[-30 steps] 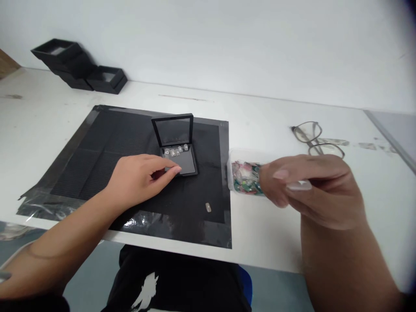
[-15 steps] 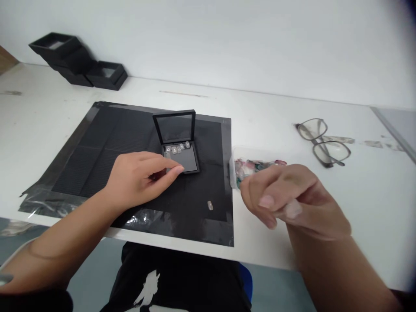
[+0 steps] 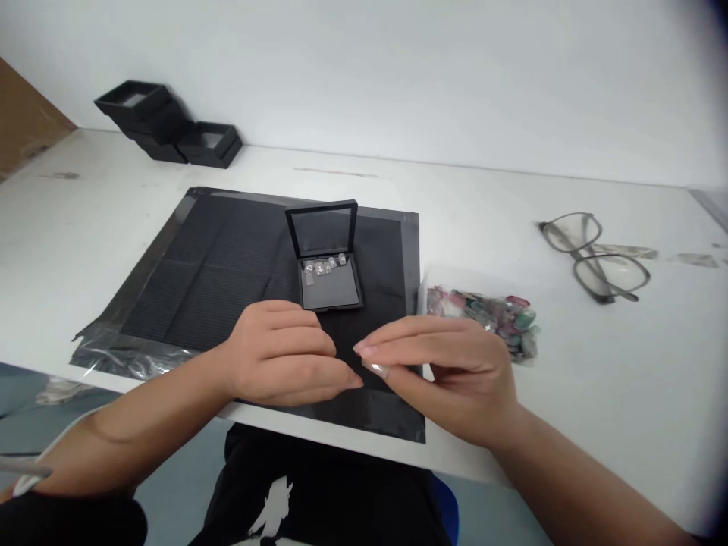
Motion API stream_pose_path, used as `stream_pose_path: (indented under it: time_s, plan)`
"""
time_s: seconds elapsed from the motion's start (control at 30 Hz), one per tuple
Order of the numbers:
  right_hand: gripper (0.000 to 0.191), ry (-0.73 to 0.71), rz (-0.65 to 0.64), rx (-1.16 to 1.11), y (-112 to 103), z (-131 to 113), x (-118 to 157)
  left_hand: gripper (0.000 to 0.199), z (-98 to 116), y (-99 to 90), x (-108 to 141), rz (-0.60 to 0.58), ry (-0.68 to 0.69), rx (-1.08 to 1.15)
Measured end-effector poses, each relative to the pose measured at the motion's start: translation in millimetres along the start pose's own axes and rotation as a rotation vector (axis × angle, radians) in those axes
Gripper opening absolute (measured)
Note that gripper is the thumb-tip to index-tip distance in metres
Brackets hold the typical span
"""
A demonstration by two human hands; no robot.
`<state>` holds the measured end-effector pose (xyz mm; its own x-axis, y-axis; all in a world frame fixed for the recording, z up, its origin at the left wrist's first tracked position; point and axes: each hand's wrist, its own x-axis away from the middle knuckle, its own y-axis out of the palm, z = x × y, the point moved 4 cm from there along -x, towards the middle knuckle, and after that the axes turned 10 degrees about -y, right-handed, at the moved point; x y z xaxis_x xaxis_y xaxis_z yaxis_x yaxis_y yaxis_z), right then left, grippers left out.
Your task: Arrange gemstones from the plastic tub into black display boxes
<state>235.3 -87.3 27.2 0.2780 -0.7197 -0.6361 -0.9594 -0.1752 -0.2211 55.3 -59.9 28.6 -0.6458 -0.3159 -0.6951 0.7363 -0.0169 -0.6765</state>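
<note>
An open black case (image 3: pixel 333 284) with a clear window in its raised lid stands on the black mat (image 3: pixel 187 265). Small clear nail-like pieces (image 3: pixel 320 268) with white marks line the top of its grey base. Below the case, my left hand (image 3: pixel 287 356) is closed over the mat; whatever its fingers may hold is hidden. My right hand (image 3: pixel 449 371) faces it, thumb and fingers pinching a small shiny clear piece (image 3: pixel 376 369). The fingertips of the two hands are close together but apart.
A clear tub (image 3: pixel 483 303) of pink, green and clear pieces sits right of the mat. Glasses (image 3: pixel 597 258) lie farther right. Black boxes (image 3: pixel 142 114) are stacked at the back left by the wall.
My right hand has moved left from beside the tub to near my left hand. My left hand has moved down and right, away from the case. The view has shifted slightly.
</note>
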Motion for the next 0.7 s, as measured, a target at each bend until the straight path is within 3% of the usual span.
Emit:
stream_pose_path:
  time_s: [0.2,0.33,0.53,0.7]
  plan:
    - [0.026,0.032,-0.158,-0.102,6.4,-0.4,1.6,0.015,5.0,-1.1,-1.8,0.004,0.079,-0.098]
    - [0.021,0.204,-0.272,-0.171,12.4,5.8,7.4,0.018,4.6,1.4,2.4,-0.085,0.116,-0.121]
    - [0.016,0.442,-0.470,-0.309,16.9,18.2,13.3,0.028,1.2,4.6,0.4,-0.217,0.003,0.049]
    - [0.023,0.550,-0.449,-0.269,16.1,24.5,12.1,0.028,-5.0,6.7,0.8,-0.229,-0.109,0.097]
